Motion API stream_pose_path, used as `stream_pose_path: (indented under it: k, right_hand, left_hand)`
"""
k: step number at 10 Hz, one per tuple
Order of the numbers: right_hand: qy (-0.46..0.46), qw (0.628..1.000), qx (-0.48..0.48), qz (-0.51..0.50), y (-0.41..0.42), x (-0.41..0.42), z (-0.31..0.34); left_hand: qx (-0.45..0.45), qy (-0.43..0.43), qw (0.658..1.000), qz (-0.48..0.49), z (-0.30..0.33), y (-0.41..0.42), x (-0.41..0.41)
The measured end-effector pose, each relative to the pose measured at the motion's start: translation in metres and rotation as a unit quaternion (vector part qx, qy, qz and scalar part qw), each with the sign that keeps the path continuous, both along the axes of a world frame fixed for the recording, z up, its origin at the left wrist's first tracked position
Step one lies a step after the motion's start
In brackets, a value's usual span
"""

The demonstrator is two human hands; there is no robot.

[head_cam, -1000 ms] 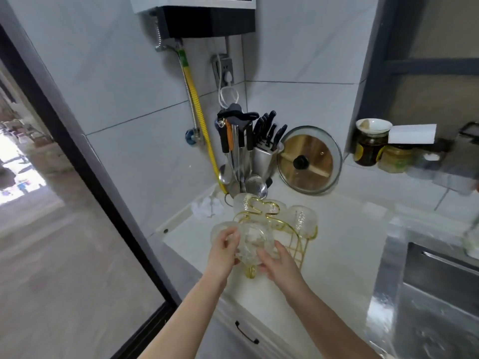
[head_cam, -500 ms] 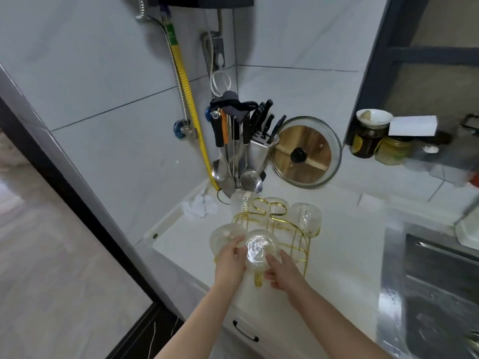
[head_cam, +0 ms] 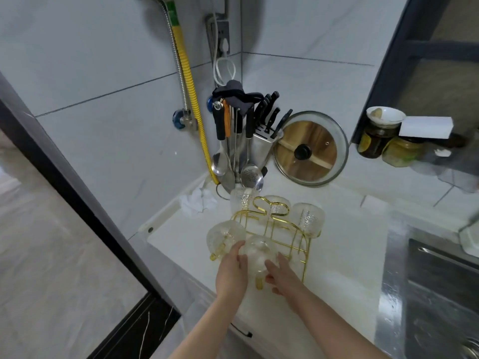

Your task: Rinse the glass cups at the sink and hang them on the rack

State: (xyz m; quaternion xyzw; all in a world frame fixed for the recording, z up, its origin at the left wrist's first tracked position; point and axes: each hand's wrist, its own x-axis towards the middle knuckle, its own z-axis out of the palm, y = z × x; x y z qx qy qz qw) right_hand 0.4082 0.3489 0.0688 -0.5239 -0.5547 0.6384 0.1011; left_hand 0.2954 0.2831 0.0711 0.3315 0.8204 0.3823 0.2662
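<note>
While both hands, left hand (head_cam: 231, 273) and right hand (head_cam: 282, 278), cup the glass cup (head_cam: 256, 251), seat it squarely on the rack (head_cam: 280, 229) peg before letting go.

Change over the preceding second, located relative to the gold rack (head_cam: 272, 229). The glass cup (head_cam: 258, 251) held between both hands, earlier raised in front of the rack's near-left corner, now sits lower against the rack's near edge, its gold handle pointing down toward the counter's front. The left hand (head_cam: 231, 274) has slid from the cup's upper left side to its lower left. The right hand (head_cam: 281, 277) has shifted from behind the cup to below its right side, fingers spread.
</note>
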Motion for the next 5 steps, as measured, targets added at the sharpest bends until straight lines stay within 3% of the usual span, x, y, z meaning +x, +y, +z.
stream_pose_path:
  k: [3,5]
  right_hand:
    - [-0.099,0.99,0.074,0.074,0.007,0.005,-0.006]
    - [-0.236,0.928,0.134,0.255,-0.001,0.019,0.012]
  left_hand:
    - [-0.08,0.05,0.994,-0.054,0.006,-0.006,0.004]
    - [-0.189,0.131,0.963,-0.143,0.015,-0.011,0.009]
